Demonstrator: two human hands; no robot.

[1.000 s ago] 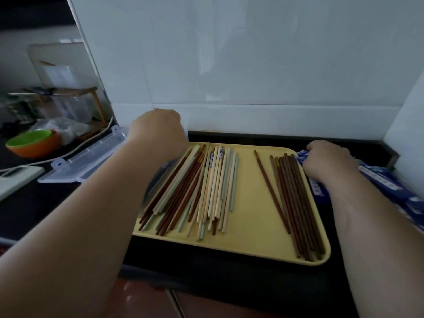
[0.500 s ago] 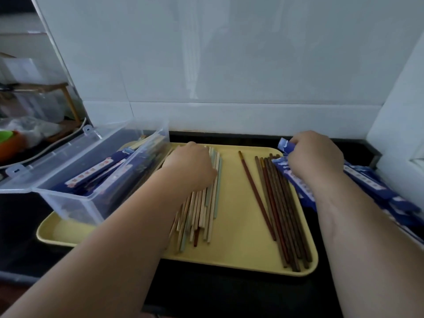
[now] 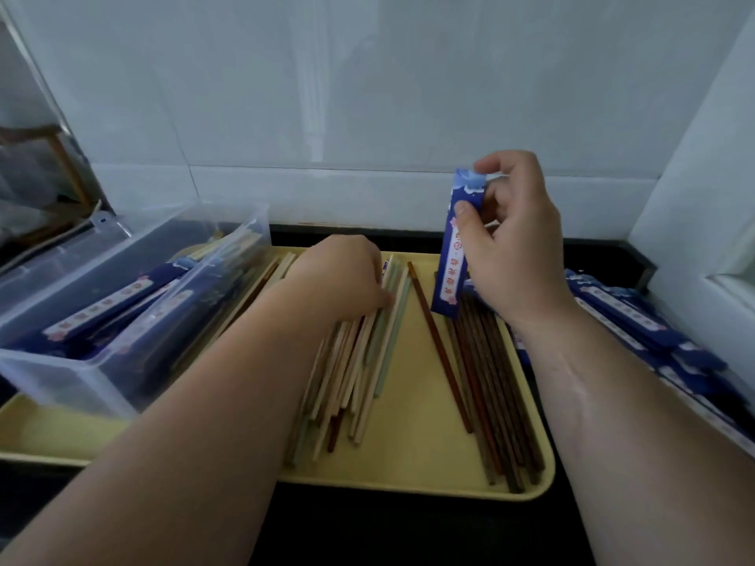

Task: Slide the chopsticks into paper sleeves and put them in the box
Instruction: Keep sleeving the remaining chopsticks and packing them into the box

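A yellow tray (image 3: 412,459) holds two piles of chopsticks. Pale and mixed-colour chopsticks (image 3: 359,381) lie in the middle, and dark brown chopsticks (image 3: 490,394) lie on the right. My left hand (image 3: 339,279) rests knuckles-up on the far end of the pale pile, fingers curled over the sticks; whether it grips any is hidden. My right hand (image 3: 510,243) pinches a blue paper sleeve (image 3: 455,247) and holds it upright above the dark pile. A clear plastic box (image 3: 122,316) with several sleeved chopsticks inside stands on the tray's left part.
A heap of blue paper sleeves (image 3: 637,324) lies on the black counter right of the tray. White tiled walls close the back and the right side. A wooden rack (image 3: 61,157) stands at the far left.
My right hand has lifted one blue sleeve from the heap and raised it upright over the dark chopsticks. My left hand has come off the box onto the pale pile.
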